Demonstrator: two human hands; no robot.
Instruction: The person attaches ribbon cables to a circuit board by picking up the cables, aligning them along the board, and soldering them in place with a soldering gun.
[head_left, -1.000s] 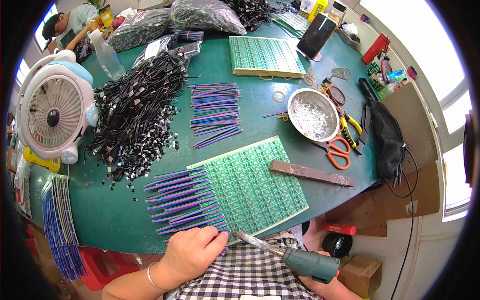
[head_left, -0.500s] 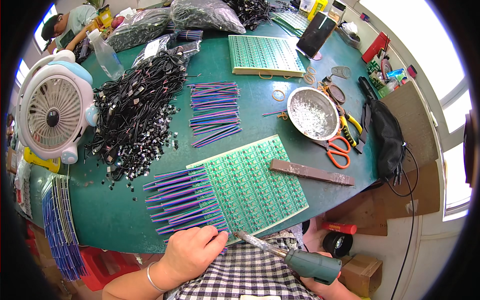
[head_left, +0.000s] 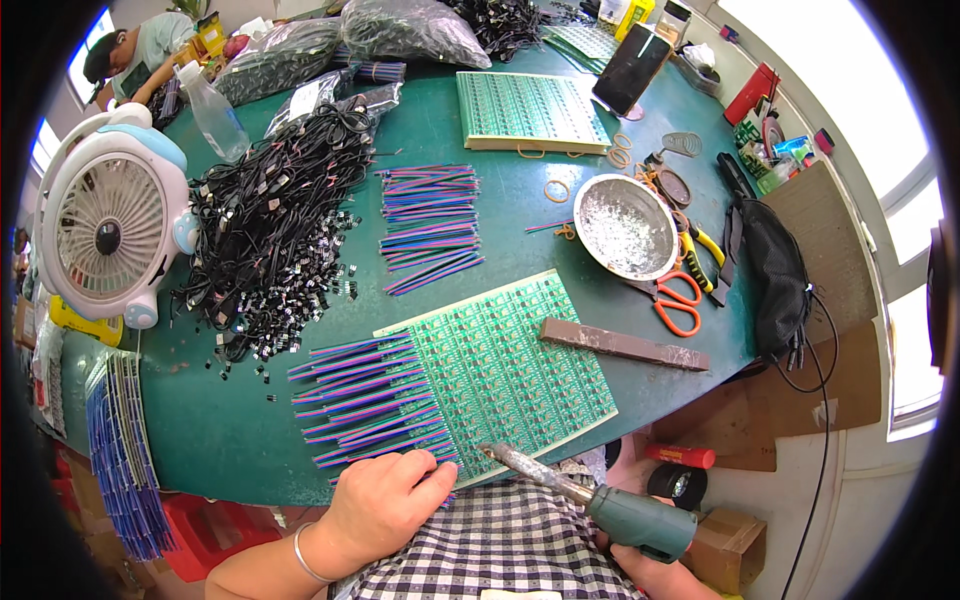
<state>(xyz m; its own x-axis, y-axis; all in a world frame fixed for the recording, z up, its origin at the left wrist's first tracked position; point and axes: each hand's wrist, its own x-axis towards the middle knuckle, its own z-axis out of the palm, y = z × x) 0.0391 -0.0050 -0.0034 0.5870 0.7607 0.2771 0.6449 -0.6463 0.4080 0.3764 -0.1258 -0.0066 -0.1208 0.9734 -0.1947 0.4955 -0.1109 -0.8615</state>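
Note:
My left hand is closed, thumb against fingers, over the lowest coloured wires at the near left corner of a green circuit board panel. What lies under its fingers is mostly hidden. Those blue, red and black wires stick out from the panel's left edge in a row. My right hand grips a soldering iron by its dark green handle. The iron's tip hovers over or touches the panel's near edge, just right of my left fingertips; which, I cannot tell. A brown bar rests across the panel's right side.
Loose coloured wires lie beyond the panel. Left are black cables and a white fan. A metal bowl, orange-handled scissors and pliers sit right. Farther back stand stacked panels. Another person is far left.
The soldering iron in my right hand has shifted right, its tip lifting slightly away from my left fingertips. My left hand has stayed nearly still.

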